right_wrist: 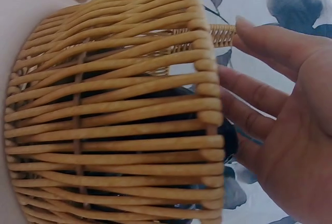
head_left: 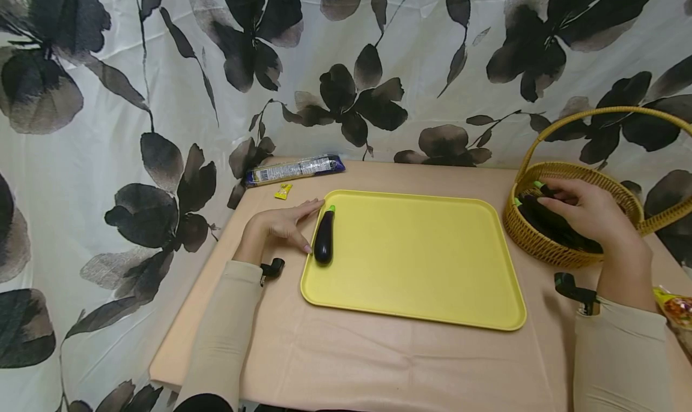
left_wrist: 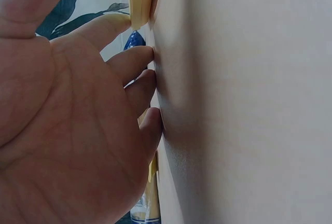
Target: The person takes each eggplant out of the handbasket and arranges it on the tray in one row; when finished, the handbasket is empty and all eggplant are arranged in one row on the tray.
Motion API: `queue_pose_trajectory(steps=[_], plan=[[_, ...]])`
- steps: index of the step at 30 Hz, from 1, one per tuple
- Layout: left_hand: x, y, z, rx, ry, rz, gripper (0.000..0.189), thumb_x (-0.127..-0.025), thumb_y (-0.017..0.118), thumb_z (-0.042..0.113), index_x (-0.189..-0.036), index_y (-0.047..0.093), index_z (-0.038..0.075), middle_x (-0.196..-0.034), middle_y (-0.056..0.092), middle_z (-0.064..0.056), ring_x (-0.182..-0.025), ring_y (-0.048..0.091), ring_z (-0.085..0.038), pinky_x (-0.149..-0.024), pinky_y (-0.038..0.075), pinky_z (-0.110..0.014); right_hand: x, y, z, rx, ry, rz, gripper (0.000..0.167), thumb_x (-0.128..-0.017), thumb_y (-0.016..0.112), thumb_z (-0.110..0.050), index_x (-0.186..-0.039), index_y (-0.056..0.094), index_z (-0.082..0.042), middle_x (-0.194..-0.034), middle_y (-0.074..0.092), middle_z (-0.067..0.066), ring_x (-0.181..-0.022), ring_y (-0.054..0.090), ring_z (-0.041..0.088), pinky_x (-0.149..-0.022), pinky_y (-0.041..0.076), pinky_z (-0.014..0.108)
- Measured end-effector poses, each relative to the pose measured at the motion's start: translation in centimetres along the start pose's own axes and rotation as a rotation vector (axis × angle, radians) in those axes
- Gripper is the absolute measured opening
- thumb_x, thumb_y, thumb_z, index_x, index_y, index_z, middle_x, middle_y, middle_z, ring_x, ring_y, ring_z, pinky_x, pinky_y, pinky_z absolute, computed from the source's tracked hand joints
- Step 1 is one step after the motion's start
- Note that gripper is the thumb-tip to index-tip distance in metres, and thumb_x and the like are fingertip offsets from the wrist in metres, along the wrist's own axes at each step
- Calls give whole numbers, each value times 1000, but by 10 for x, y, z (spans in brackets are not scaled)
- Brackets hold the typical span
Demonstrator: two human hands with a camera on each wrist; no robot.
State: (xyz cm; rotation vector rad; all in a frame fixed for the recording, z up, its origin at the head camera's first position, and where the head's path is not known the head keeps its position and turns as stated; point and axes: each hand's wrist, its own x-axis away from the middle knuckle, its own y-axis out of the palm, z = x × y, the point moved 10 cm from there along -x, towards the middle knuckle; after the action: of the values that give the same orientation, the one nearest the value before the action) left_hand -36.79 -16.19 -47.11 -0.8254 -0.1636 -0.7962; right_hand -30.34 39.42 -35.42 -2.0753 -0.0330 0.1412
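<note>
On the yellow tray (head_left: 411,256), a small eggplant (head_left: 324,238) lies along the left side, green stem pointing away. My left hand (head_left: 278,224) is at the tray's left edge, its fingers loosely extended and touching the rim; in the left wrist view its palm (left_wrist: 78,110) is bare and the other fingertips meet the table. My right hand (head_left: 591,217) reaches over the wicker basket (head_left: 546,250), where several dark eggplants (head_left: 557,223) lie. A green-tipped one (head_left: 547,190) shows beside its thumb and index finger. In the right wrist view, thumb and fingers (right_wrist: 254,89) stand apart, some fingertips hidden behind the rim.
A long blue-and-silver packet (head_left: 294,170) lies at the table's back left, with a small yellow wrapped sweet (head_left: 283,191) in front of it. The basket's tall handle (head_left: 600,113) arches up at the right. A colourful bag (head_left: 678,313) is at the right edge; a floral curtain (head_left: 346,99) hangs behind.
</note>
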Motion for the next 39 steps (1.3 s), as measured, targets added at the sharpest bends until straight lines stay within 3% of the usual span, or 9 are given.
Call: queue_pose_trajectory(steps=[1, 3, 10, 15, 22, 28, 39], plan=[[0, 0, 0, -1, -1, -1, 140, -61, 102, 35, -169, 12, 33, -177, -7, 2, -163, -12, -23, -132, -2, -51, 0, 2, 2, 5, 3, -11, 57, -107, 57, -35, -153, 49, -1, -127, 58, 31, -109, 55, 45, -82, 52, 56], [0, 0, -1, -4, -1, -2, 140, -61, 101, 35, -169, 12, 34, -177, -7, 2, -163, -12, -23, -132, -2, -51, 1, 5, 4, 23, 10, -32, 57, -108, 56, -34, -154, 47, -1, -126, 59, 32, -108, 56, 45, -82, 51, 61], [2, 0, -2, -12, 0, -7, 140, -61, 101, 36, -169, 12, 34, -177, -7, 2, -163, -12, -23, -132, -2, -51, 2, 14, 12, 84, 36, -107, 60, -108, 56, -35, -156, 44, -2, -120, 61, 34, -102, 59, 46, -79, 50, 59], [2, 0, -1, -7, -5, -8, 140, -62, 101, 36, -169, 11, 34, -177, -7, 2, -163, -12, -24, -132, -2, -52, 1, 21, 19, 110, 60, -153, 62, -107, 58, -32, -156, 41, 1, -127, 58, 38, -112, 56, 53, -90, 46, 72], [3, 1, 1, -2, 1, -10, 139, -63, 101, 35, -169, 11, 31, -177, -7, -1, -163, -12, -26, -131, -2, -54, 2, 25, 25, 160, 108, -223, 65, -105, 61, -30, -157, 37, 2, -140, 47, 42, -129, 39, 64, -103, 32, 83], [4, 0, 0, 4, -2, -4, 139, -63, 101, 34, -169, 11, 32, -177, -7, 1, -163, -12, -24, -132, -2, -52, 5, 29, 22, 185, 142, -304, 66, -105, 62, -29, -158, 35, 1, -150, 35, 45, -134, 31, 68, -105, 26, 85], [5, 0, -1, 5, 6, -6, 139, -61, 101, 35, -168, 13, 35, -177, -6, 3, -163, -12, -23, -132, -3, -51, 8, 28, 15, 204, 140, -303, 56, -105, 59, -20, -152, 40, 4, -148, 37, 45, -134, 33, 66, -107, 27, 83]])
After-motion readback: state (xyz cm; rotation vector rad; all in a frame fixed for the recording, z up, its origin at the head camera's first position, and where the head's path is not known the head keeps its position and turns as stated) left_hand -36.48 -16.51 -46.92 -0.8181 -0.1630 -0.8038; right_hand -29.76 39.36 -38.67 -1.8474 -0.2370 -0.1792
